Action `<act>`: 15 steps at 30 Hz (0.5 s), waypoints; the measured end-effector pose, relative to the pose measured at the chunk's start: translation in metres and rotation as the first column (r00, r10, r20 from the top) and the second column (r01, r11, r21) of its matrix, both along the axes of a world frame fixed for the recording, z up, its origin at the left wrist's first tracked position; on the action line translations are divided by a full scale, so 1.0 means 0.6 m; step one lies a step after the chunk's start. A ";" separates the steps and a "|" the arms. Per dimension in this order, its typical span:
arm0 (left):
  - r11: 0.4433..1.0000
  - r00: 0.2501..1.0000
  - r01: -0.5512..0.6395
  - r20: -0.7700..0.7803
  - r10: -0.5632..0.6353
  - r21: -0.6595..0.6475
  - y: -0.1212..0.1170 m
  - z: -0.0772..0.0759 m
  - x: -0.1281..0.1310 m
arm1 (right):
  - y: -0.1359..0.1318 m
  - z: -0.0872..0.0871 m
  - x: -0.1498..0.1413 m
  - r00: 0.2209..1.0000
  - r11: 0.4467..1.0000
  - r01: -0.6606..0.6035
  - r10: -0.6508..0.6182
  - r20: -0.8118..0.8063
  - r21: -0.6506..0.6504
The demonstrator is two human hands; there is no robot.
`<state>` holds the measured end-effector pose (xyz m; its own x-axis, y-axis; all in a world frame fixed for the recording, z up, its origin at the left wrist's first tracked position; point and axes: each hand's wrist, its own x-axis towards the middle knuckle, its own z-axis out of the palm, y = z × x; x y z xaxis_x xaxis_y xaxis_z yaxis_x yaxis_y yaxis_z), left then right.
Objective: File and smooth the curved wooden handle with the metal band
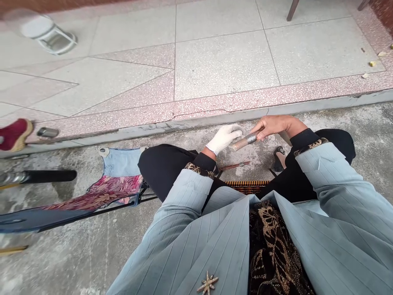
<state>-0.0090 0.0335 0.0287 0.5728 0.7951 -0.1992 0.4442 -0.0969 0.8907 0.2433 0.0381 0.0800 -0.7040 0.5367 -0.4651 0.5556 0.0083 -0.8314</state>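
In the head view my right hand [274, 125] is bare. Its fingers close round a short stick-like tool [241, 144], brownish with a silvery wrapped band near my fingertips. The tool's pale blunt end points left and down, and its exact kind is unclear. My left hand [224, 138] wears a white knitted glove. Its fingers are curled beside and behind the tool, and whatever they hold is hidden. Below both hands a thin reddish-brown stick [235, 166] with a pale band lies low between my knees, above a woven striped edge [245, 187].
A raised terrazzo step [215, 107] runs across in front. At left are a patterned fabric folding seat [116, 186], a black tube [50, 176], a metal cup [47, 132], a red shoe [14, 133] and a white stool [57, 39]. A dark shoe [278, 159] shows below my right hand.
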 end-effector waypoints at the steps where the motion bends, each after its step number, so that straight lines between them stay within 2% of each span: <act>1: 0.996 0.997 -0.020 0.073 0.026 -0.087 -0.001 -0.005 0.002 | -0.002 0.007 0.003 0.995 0.997 0.079 -0.079 -0.068 -0.002; 3: 0.980 0.981 -0.034 0.180 0.071 -0.198 -0.007 -0.017 0.008 | -0.006 0.022 0.007 0.938 0.951 0.307 -0.297 -0.180 0.032; 4: 0.975 0.975 -0.015 0.215 0.064 -0.223 -0.010 -0.022 0.011 | -0.006 0.028 0.009 0.883 0.899 0.434 -0.412 -0.224 0.054; 6: 0.980 0.969 0.017 0.243 0.033 -0.201 -0.017 -0.029 0.017 | -0.005 0.031 0.011 0.753 0.766 0.638 -0.597 -0.276 0.083; 8: 0.995 0.981 0.033 0.191 -0.015 -0.092 -0.021 -0.028 0.019 | 0.001 0.023 0.013 0.674 0.672 0.733 -0.695 -0.252 0.106; 10: 0.996 0.995 0.067 0.064 -0.071 0.061 -0.023 -0.021 0.019 | 0.008 0.009 0.014 0.676 0.656 0.737 -0.718 -0.166 0.160; 12: 0.974 0.990 0.134 -0.070 -0.123 0.181 -0.024 -0.011 0.018 | 0.014 -0.005 0.012 0.724 0.692 0.673 -0.688 -0.042 0.263; 15: 0.941 0.959 0.232 -0.220 -0.179 0.248 -0.027 -0.001 0.018 | 0.019 -0.017 0.004 0.782 0.756 0.480 -0.599 0.174 0.445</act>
<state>0.0016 0.0174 0.0280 0.7016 0.7029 -0.1168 0.5483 -0.4278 0.7186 0.2454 0.0497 0.0699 -0.1076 0.9503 -0.2922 0.7697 -0.1064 -0.6295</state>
